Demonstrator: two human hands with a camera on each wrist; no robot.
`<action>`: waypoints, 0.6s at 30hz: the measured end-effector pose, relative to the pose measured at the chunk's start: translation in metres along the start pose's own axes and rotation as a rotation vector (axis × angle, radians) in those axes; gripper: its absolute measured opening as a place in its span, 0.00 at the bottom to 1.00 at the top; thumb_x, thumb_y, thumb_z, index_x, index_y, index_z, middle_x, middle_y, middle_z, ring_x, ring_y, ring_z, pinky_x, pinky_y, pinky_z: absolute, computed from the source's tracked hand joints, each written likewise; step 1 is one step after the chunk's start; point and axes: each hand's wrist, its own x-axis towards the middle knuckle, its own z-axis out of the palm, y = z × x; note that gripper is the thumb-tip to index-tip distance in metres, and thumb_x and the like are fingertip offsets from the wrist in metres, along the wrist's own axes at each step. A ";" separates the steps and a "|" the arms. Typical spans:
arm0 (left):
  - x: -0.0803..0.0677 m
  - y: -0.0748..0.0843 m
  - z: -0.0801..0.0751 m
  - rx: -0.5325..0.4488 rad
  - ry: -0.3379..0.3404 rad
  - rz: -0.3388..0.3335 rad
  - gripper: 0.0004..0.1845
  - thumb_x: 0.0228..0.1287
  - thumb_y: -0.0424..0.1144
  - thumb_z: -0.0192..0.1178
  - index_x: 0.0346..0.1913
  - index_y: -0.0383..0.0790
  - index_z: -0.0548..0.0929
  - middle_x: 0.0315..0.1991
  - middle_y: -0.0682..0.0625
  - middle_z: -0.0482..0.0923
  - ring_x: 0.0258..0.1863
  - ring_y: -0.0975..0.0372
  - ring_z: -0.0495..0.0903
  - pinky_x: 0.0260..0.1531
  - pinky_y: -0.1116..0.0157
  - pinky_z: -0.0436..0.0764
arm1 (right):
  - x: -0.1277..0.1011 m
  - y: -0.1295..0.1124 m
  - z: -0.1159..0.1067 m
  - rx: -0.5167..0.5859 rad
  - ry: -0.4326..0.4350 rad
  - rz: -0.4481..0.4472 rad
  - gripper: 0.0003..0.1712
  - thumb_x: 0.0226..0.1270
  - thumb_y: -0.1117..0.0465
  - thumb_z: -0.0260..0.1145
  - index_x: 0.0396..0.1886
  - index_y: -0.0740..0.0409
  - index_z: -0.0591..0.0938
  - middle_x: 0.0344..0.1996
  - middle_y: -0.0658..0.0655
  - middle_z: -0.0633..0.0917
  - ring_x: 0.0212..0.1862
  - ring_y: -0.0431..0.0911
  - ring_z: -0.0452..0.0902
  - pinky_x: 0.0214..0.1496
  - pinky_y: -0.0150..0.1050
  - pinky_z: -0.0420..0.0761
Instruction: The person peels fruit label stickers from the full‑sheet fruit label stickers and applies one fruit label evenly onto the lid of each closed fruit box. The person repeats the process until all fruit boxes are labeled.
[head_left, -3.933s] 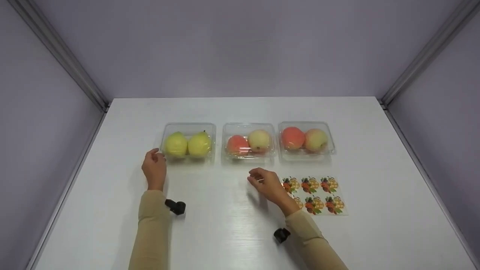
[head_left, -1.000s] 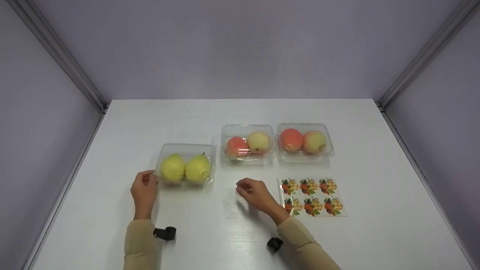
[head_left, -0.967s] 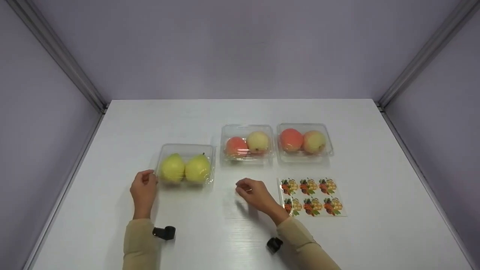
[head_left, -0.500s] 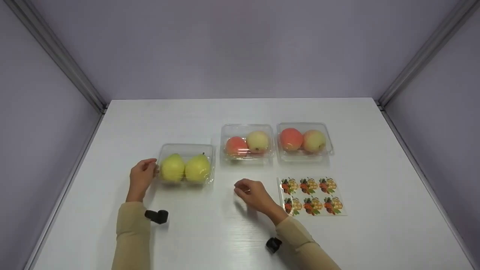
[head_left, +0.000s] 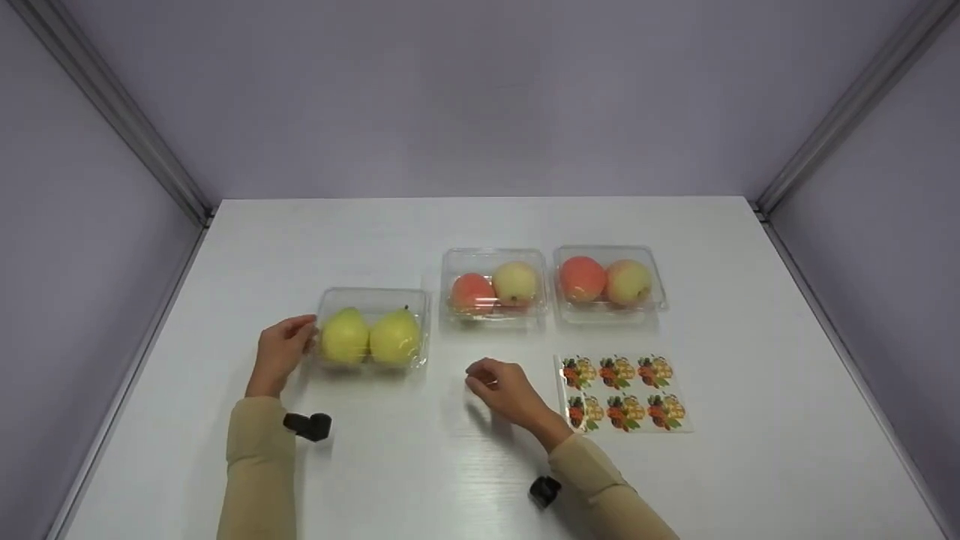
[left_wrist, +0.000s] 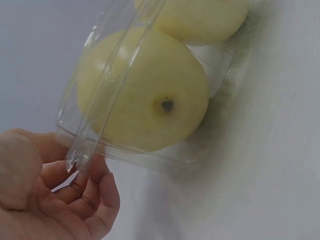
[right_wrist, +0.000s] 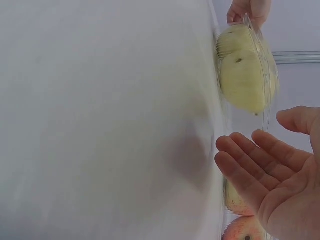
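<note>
A clear plastic clamshell box (head_left: 373,294) with two yellow pears (head_left: 369,337) stands on the white table (head_left: 465,480), nearer me than the other boxes. My left hand (head_left: 304,335) grips the box's left edge. In the left wrist view the box's corner flange (left_wrist: 85,145) sits pinched between thumb and curled fingers (left_wrist: 102,192) of that left hand (left_wrist: 70,172). My right hand (head_left: 474,377) hovers over the table's middle with fingers loosely bent and holds nothing. In the right wrist view the right hand (right_wrist: 252,131) shows a bare palm, with the pear box (right_wrist: 265,60) beyond it.
Two more clear boxes, the middle one (head_left: 491,253) and the right one (head_left: 609,249), each hold two red-yellow apples at the back. A sheet of fruit stickers (head_left: 622,391) lies right of my right hand. Purple walls enclose the table on three sides.
The pear box has come out of the row toward me since the oldest frame. Over the last second my left hand slid up along its left side; my right hand drifted slightly left.
</note>
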 end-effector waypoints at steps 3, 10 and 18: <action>-0.001 0.000 0.000 0.024 -0.006 0.002 0.22 0.75 0.40 0.46 0.66 0.33 0.71 0.52 0.44 0.78 0.36 0.76 0.74 0.38 0.80 0.76 | 0.000 -0.001 0.001 0.001 0.002 -0.006 0.14 0.71 0.62 0.58 0.45 0.71 0.81 0.41 0.67 0.87 0.45 0.56 0.85 0.48 0.46 0.85; -0.007 -0.002 -0.002 0.057 -0.037 -0.001 0.22 0.74 0.42 0.48 0.66 0.37 0.71 0.51 0.48 0.77 0.39 0.72 0.73 0.41 0.78 0.76 | 0.000 -0.004 0.006 -0.011 0.004 -0.006 0.13 0.70 0.62 0.59 0.45 0.69 0.81 0.40 0.64 0.87 0.43 0.55 0.85 0.47 0.40 0.85; -0.014 -0.004 -0.001 0.053 -0.047 0.014 0.22 0.74 0.42 0.49 0.66 0.37 0.72 0.49 0.50 0.78 0.40 0.71 0.74 0.42 0.77 0.77 | 0.001 -0.007 0.014 0.044 -0.005 0.013 0.13 0.69 0.63 0.60 0.43 0.70 0.81 0.37 0.65 0.87 0.40 0.55 0.85 0.42 0.32 0.83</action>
